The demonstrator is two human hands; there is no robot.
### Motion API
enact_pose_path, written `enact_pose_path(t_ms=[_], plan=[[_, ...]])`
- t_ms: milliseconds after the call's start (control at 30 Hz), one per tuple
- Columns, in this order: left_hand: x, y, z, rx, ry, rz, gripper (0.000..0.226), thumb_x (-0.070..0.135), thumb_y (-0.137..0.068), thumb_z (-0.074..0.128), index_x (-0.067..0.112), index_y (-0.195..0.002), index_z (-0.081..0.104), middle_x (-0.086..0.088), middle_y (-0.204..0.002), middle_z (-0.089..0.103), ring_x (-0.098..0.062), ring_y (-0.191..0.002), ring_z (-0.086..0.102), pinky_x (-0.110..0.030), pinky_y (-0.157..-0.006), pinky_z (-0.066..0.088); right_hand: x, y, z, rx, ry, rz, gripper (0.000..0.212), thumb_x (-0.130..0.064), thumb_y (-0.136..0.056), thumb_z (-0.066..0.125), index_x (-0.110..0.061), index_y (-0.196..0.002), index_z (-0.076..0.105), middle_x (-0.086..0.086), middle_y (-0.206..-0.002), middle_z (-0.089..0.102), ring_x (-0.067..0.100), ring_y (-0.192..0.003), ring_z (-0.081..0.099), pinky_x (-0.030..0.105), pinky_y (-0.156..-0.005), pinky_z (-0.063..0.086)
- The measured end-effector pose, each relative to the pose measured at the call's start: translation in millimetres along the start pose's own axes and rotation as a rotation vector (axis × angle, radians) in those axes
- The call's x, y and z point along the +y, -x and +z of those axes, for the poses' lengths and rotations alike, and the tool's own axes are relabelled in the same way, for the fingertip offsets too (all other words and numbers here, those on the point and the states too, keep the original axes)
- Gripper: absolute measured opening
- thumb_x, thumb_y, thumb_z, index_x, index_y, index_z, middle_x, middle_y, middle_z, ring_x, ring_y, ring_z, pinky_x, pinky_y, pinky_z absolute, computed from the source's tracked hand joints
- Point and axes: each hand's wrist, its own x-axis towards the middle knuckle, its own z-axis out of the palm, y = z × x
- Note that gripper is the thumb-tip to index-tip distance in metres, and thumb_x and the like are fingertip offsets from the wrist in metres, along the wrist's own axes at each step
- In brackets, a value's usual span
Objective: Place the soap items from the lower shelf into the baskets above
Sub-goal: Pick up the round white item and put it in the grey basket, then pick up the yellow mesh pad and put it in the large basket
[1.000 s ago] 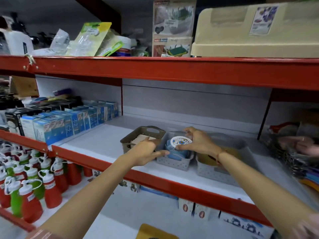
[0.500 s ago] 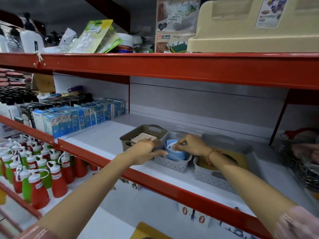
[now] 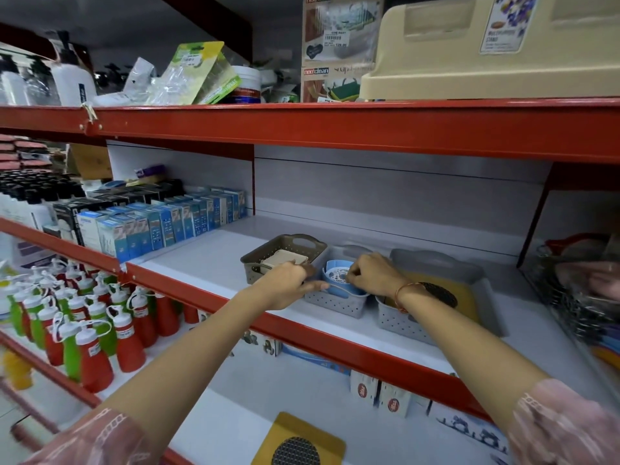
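Three small baskets stand in a row on the white middle shelf. The brown basket on the left holds a cream soap dish. The grey middle basket holds a blue soap dish with a white perforated insert. My right hand pinches the rim of that blue dish inside the basket. My left hand rests on the middle basket's left rim, fingers curled over it. The larger grey basket on the right holds a yellow soap dish with a dark grille. Another yellow soap dish lies on the lower shelf.
The red shelf edge runs under my forearms. Blue boxes fill the shelf to the left, red and green squeeze bottles stand lower left. Small white boxes sit on the lower shelf. A wire rack stands at the right.
My right hand has lowered the blue soap dish into the grey middle basket and still holds its rim. My left hand stayed on the basket. The camera moved closer.
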Motion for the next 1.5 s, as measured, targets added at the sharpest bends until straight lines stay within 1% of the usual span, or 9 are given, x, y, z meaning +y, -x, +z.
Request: enact_pose_path(t_ms=[167, 367, 500, 767, 933, 1000, 1133, 1367, 1500], plan=[[3.4, 3.4, 0.9, 0.071, 0.027, 0.006, 0.042, 0.051, -0.093, 0.042, 0.016, -0.108, 0.061, -0.012, -0.105, 0.066, -0.026, -0.103, 0.054, -0.039, -0.085, 0.046, -9.6, 14.5, -6.6, 0.125, -0.093, -0.004, 0.034, -0.022, -0.094, 0.051, -0.001, -0.074, 0.07, 0.014, -0.074, 0.069, 0.02, -0.058, 0.054, 0.038, -0.065, 0.052], [16.9, 43.6, 14.6, 0.717, 0.128, 0.273, 0.025, 0.019, -0.098, 0.042, 0.007, -0.102, 0.064, -0.004, -0.09, 0.067, -0.016, -0.082, 0.063, -0.027, -0.071, 0.05, -55.6, 77.7, -3.8, 0.705, -0.379, -0.293, 0.018, -0.021, -0.089, 0.058, -0.015, -0.084, 0.074, -0.002, -0.084, 0.073, 0.009, -0.073, 0.064, 0.02, -0.068, 0.051], [17.0, 83.7, 44.0, 0.861, 0.168, 0.319, 0.026, 0.012, -0.096, 0.039, 0.002, -0.092, 0.062, -0.009, -0.085, 0.063, -0.016, -0.08, 0.056, -0.022, -0.073, 0.043, -69.8, 124.0, 24.0, 0.784, -0.463, -0.434, 0.015, -0.012, -0.088, 0.062, -0.007, -0.075, 0.068, 0.003, -0.072, 0.065, 0.017, -0.067, 0.059, 0.028, -0.064, 0.05], [-18.8, 140.1, 134.2, 0.384, 0.208, 0.051, 0.025, 0.019, -0.096, 0.042, 0.009, -0.09, 0.064, -0.004, -0.084, 0.065, -0.02, -0.078, 0.06, -0.031, -0.069, 0.047, -55.2, 167.4, 126.1, 0.521, -0.419, -0.532, 0.01, -0.007, -0.083, 0.064, -0.006, -0.073, 0.067, 0.003, -0.071, 0.064, 0.015, -0.066, 0.055, 0.02, -0.067, 0.044], [-42.1, 142.8, 196.0, -0.085, 0.223, -0.326, 0.027, 0.025, -0.097, 0.045, 0.011, -0.113, 0.063, -0.008, -0.117, 0.066, -0.026, -0.105, 0.061, -0.03, -0.085, 0.043, -15.4, 166.2, 203.6, -0.103, -0.38, 0.035, 0.016, -0.017, -0.085, 0.061, -0.007, -0.093, 0.071, 0.006, -0.095, 0.071, 0.022, -0.092, 0.064, 0.033, -0.084, 0.052], [-46.5, 141.4, 215.5, -0.198, 0.295, -0.508, 0.035, 0.023, -0.096, 0.045, 0.009, -0.127, 0.056, -0.011, -0.129, 0.061, -0.029, -0.118, 0.056, -0.03, -0.094, 0.041, 1.1, 167.4, 228.6, -0.301, -0.494, 0.378, 0.011, -0.015, -0.084, 0.061, -0.007, -0.079, 0.067, 0.009, -0.087, 0.067, 0.025, -0.088, 0.062, 0.028, -0.078, 0.047], [-49.6, 138.3, 245.0, -0.245, 0.475, -0.757, 0.044, 0.018, -0.097, 0.039, 0.004, -0.139, 0.042, -0.016, -0.144, 0.047, -0.032, -0.131, 0.044, -0.033, -0.105, 0.035, 10.6, 175.8, 260.1, -0.403, -0.742, 0.781, 0.036, -0.011, -0.082, 0.063, -0.013, -0.055, 0.04, 0.001, -0.062, 0.039, 0.021, -0.068, 0.046, 0.029, -0.06, 0.035], [-45.3, 138.4, 277.6, -0.255, 0.535, -0.933, 0.045, 0.017, -0.097, 0.035, 0.002, -0.14, 0.038, -0.02, -0.139, 0.05, -0.036, -0.127, 0.047, -0.037, -0.102, 0.038, -9.2, 178.3, 280.3, -0.386, -0.919, 0.886, 0.006, -0.008, -0.082, 0.056, -0.011, -0.078, 0.054, 0.007, -0.079, 0.052, 0.022, -0.077, 0.05, 0.03, -0.071, 0.04], [-43.0, 134.4, 279.9, -0.193, 0.625, -1.04, 0.051, 0.015, -0.094, 0.038, 0.004, -0.144, 0.032, -0.02, -0.142, 0.047, -0.037, -0.129, 0.045, -0.038, -0.103, 0.037, -18.2, 175.7, 283.7, -0.359, -1.009, 0.957, 0.008, -0.007, -0.08, 0.059, -0.013, -0.085, 0.059, 0.006, -0.083, 0.057, 0.021, -0.077, 0.053, 0.029, -0.07, 0.042]])
